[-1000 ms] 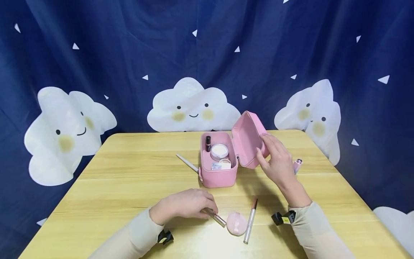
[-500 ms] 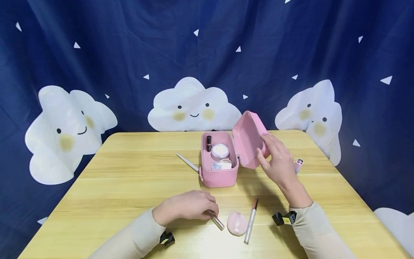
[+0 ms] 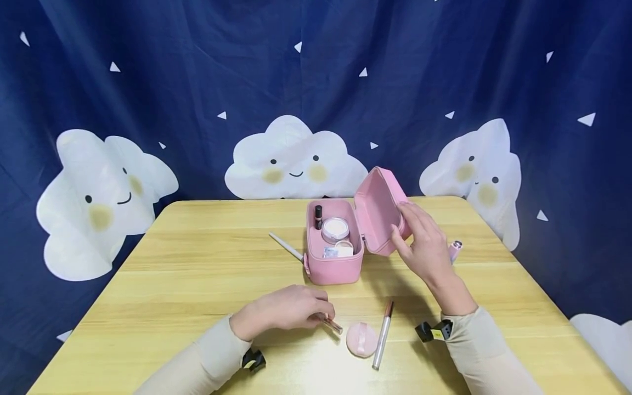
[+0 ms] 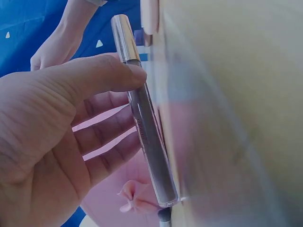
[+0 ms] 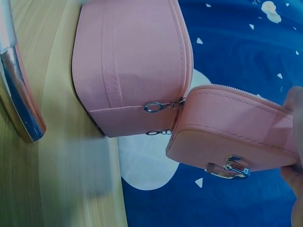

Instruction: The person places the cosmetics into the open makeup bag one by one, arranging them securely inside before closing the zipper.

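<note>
- The left hand (image 3: 281,312) pinches a slim cosmetic tube (image 4: 144,113) between thumb and fingers, low over the wooden surface (image 3: 187,263), just left of the round pink puff (image 3: 361,340).
- Left grip state: narrow, closed around the tube near its middle, with the silver cap end sticking out past the thumb.
- Handling, judged: the tube looks light, rigid and smooth-walled, so it may roll or slide. A pinch across the barrel, near the middle, seems safest.
- The right hand (image 3: 423,247) holds the raised lid (image 3: 377,211) of the pink case (image 3: 333,263), fingers behind it and thumb on its front edge.
- Right grip state: wrapped around the lid edge.
- Handling, judged: the lid looks padded and hinges on a zipper, so it will likely flop if released.
- A longer pen-shaped stick (image 3: 382,334) lies just right of the puff.
</note>
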Tool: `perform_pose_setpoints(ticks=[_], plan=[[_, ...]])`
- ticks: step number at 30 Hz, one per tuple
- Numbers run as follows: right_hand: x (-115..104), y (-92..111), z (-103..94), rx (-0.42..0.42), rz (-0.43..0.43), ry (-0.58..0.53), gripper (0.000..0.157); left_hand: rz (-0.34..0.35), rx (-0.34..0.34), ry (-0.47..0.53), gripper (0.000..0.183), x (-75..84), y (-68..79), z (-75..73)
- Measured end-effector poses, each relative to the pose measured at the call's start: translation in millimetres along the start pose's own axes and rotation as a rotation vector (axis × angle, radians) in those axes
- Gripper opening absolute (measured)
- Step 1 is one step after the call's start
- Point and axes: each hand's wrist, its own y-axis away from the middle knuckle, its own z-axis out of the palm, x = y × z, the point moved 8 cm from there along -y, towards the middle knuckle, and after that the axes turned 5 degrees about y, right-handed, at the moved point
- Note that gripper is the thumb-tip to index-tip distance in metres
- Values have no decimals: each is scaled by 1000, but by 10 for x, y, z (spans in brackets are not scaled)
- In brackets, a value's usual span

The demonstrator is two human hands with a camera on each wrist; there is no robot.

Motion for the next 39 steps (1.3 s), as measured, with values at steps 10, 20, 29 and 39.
perform_pose_setpoints(ticks=[10, 20, 29, 39], plan=[[-3, -13, -3, 16, 20, -23, 45, 18, 87, -16, 22, 0, 44, -237], [4, -11, 6, 11, 23, -15, 44, 89, 257, -86, 22, 28, 110, -564], [1, -12, 1, 24, 24, -25, 44, 101, 303, -131, 24, -33, 88, -965], [19, 7, 20, -1, 15, 2, 44, 46, 245, -216, 23, -311, -140, -1167]])
